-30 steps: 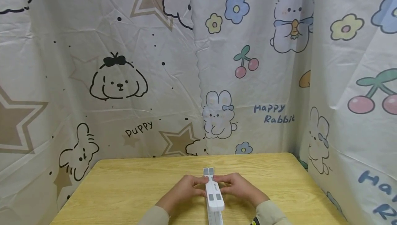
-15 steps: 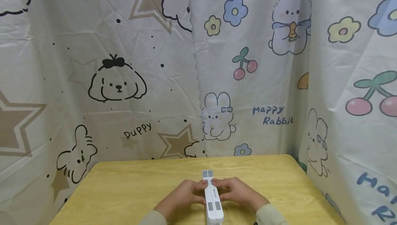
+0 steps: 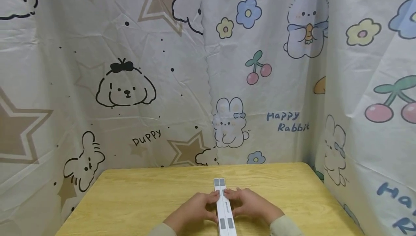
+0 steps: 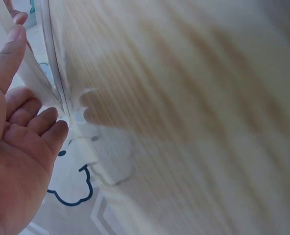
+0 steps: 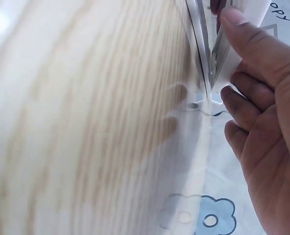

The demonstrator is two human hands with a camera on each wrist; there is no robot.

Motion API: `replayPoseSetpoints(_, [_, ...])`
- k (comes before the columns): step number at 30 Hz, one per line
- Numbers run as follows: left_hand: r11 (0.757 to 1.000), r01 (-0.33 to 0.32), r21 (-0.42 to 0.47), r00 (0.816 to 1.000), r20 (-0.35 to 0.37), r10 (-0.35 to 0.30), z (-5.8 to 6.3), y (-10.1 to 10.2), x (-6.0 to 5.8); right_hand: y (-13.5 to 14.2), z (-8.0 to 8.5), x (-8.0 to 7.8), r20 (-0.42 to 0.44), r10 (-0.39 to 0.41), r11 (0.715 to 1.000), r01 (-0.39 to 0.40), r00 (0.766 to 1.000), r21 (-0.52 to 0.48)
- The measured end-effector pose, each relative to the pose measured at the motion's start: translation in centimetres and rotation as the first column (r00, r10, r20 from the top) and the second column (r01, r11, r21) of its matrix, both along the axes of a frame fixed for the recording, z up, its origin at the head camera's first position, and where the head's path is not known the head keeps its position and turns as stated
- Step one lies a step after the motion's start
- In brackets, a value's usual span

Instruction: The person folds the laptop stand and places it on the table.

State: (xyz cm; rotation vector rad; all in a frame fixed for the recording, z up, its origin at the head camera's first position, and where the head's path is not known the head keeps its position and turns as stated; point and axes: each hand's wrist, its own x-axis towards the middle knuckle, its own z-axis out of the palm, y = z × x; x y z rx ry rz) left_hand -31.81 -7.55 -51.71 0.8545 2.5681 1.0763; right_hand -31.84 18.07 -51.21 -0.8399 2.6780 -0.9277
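Observation:
A white folding laptop stand (image 3: 224,209) with grey rubber pads lies lengthwise near the table's front, its near end cut off by the frame's bottom. From the left, my left hand (image 3: 203,207) grips its side, thumb near the top face. Opposite, my right hand (image 3: 251,204) holds the other side in the same way. Both wrist views show the stand's upper bar (image 4: 35,73) at a narrow angle to a thin lower strip (image 5: 200,44), the two meeting at the far end. The left palm (image 4: 17,166) and right palm (image 5: 277,152) face the stand.
The yellow wood-grain table (image 3: 146,192) stretches to both sides and behind the stand. Printed curtains (image 3: 182,84) hang behind its back edge, and another curtain panel (image 3: 367,149) stands along the right side.
The near end of the stand's upper bar has come down toward me, covering the lower strip that showed beneath it. Both hands have kept their grip and shifted slightly nearer.

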Motion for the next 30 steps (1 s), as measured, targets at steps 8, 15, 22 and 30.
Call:
replayPoseSetpoints(8, [0.996, -0.022, -0.088, 0.998, -0.067, 0.016, -0.3, 0.6, 0.4, -0.4, 0.1, 0.8, -0.096, 0.015, 0.994, -0.005, 0.995, 0.105])
replayPoseSetpoints(15, [0.984, -0.051, -0.171, 0.989, -0.147, 0.025, -0.1, 1.0, 0.7, -0.6, 0.0, 1.0, -0.166, 0.022, 0.989, 0.004, 0.986, 0.150])
replayPoseSetpoints(22, [0.979, -0.072, -0.192, 0.984, -0.172, 0.039, 0.0, 1.3, 1.2, -0.8, -0.4, 1.1, -0.224, 0.052, 0.986, -0.014, 0.973, 0.167])
replayPoseSetpoints(30, [0.981, -0.061, -0.187, 0.987, -0.158, 0.031, 0.0, 1.3, 1.3, -0.6, -0.4, 1.5, -0.215, 0.039, 0.987, -0.005, 0.976, 0.159])
